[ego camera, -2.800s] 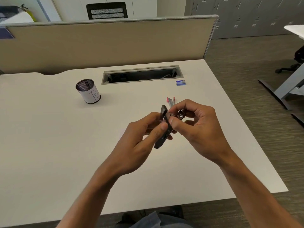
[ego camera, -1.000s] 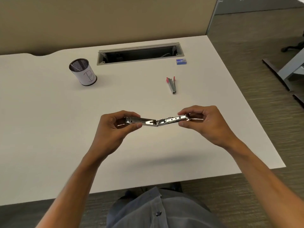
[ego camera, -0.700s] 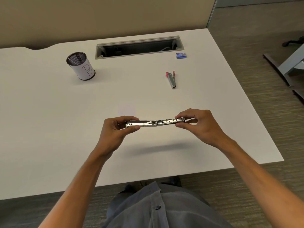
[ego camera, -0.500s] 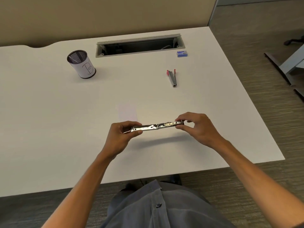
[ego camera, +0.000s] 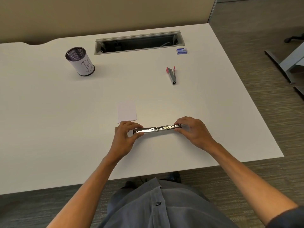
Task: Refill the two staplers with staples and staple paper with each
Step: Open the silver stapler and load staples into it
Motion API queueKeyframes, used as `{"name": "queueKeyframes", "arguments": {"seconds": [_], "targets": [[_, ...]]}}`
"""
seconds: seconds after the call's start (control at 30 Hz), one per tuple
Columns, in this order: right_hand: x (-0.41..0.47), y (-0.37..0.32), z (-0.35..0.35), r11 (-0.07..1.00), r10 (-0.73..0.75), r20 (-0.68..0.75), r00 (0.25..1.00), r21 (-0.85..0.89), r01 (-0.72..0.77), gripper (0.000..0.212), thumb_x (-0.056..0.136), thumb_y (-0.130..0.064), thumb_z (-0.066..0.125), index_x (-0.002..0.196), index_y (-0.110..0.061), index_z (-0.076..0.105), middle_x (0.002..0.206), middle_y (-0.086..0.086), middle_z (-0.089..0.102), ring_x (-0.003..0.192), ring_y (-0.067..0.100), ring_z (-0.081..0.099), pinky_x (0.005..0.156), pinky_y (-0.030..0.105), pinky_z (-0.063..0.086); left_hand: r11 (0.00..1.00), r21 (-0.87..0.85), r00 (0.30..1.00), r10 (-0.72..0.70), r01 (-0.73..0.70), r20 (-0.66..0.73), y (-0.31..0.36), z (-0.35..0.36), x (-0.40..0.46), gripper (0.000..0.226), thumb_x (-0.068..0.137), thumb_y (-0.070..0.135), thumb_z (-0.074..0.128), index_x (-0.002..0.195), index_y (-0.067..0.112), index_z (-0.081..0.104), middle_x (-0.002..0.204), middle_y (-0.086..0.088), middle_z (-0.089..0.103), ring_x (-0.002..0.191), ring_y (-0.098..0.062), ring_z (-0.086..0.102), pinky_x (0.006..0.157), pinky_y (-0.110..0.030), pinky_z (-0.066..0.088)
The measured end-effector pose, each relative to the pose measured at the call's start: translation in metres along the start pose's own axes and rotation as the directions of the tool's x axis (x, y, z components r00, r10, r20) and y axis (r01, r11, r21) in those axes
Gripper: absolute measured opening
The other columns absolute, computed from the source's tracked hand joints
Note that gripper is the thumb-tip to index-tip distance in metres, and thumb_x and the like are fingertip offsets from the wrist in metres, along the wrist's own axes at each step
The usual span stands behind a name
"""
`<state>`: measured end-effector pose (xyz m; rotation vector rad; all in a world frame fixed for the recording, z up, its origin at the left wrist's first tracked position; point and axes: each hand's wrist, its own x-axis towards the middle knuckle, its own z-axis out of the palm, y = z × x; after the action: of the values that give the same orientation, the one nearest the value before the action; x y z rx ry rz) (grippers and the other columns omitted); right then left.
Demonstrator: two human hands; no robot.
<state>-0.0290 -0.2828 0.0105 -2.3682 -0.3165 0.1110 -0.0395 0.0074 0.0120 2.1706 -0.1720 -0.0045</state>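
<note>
Holding a metal stapler [ego camera: 157, 129] swung open flat just above the white desk [ego camera: 49, 129], the left hand [ego camera: 125, 137] and right hand [ego camera: 192, 130] are each pinching one end. Loosening either pinch could let it snap closed.

staplers: 2 [ego camera: 157, 129] [ego camera: 172, 75]; staple box: 1 [ego camera: 181, 51]; paper: 1 [ego camera: 127, 113]; mesh cup: 1 [ego camera: 80, 62]; hands: 2 [ego camera: 125, 134] [ego camera: 193, 130]

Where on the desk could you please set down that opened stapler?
Bare desktop lies left of the paper slip, below the mesh cup; also between slip and red-handled stapler. The opened stapler and both hands crowd the front middle.
</note>
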Motion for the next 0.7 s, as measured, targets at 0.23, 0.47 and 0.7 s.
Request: {"name": "queueKeyframes", "arguments": {"seconds": [0.23, 0.47, 0.7], "targets": [[0.002, 0.004, 0.008, 0.999, 0.024, 0.002, 1.000, 0.024, -0.024, 0.018, 0.088, -0.030, 0.071, 0.105, -0.023, 0.073, 0.103, -0.017, 0.062, 0.091, 0.008, 0.061, 0.081, 0.038, 0.051, 0.998, 0.069, 1.000, 0.007, -0.005, -0.027, -0.009, 0.007, 0.000, 0.014, 0.085, 0.023, 0.074, 0.099, 0.024, 0.074, 0.097, 0.021, 0.066, 0.109, -0.005, 0.049, 0.102, -0.052, 0.035], [-0.001, 0.003, 0.010, 0.998, 0.062, -0.005, 0.998, -0.010, -0.062, 0.018, 0.088, -0.032, 0.070, 0.106, -0.028, 0.073, 0.106, -0.020, 0.060, 0.095, 0.003, 0.057, 0.081, 0.028, 0.047, 0.994, 0.109, 0.998, 0.008, -0.001, -0.064, -0.016, 0.012, -0.001, 0.013, 0.086, 0.023, 0.073, 0.099, 0.026, 0.074, 0.100, 0.017, 0.065, 0.109, -0.001, 0.046, 0.103, -0.041, 0.030], [-0.011, 0.000, 0.012, 0.999, 0.043, -0.046, 0.998, -0.024, -0.044, 0.028, 0.087, -0.026, 0.071, 0.115, -0.025, 0.069, 0.114, -0.015, 0.063, 0.105, 0.008, 0.059, 0.089, 0.032, 0.049, 0.990, 0.143, 1.000, 0.003, -0.001, -0.015, -0.017, 0.013, 0.002, 0.034, 0.081, 0.026, 0.077, 0.113, 0.026, 0.068, 0.107, 0.016, 0.064, 0.117, -0.010, 0.048, 0.103, -0.035, 0.027]]}}
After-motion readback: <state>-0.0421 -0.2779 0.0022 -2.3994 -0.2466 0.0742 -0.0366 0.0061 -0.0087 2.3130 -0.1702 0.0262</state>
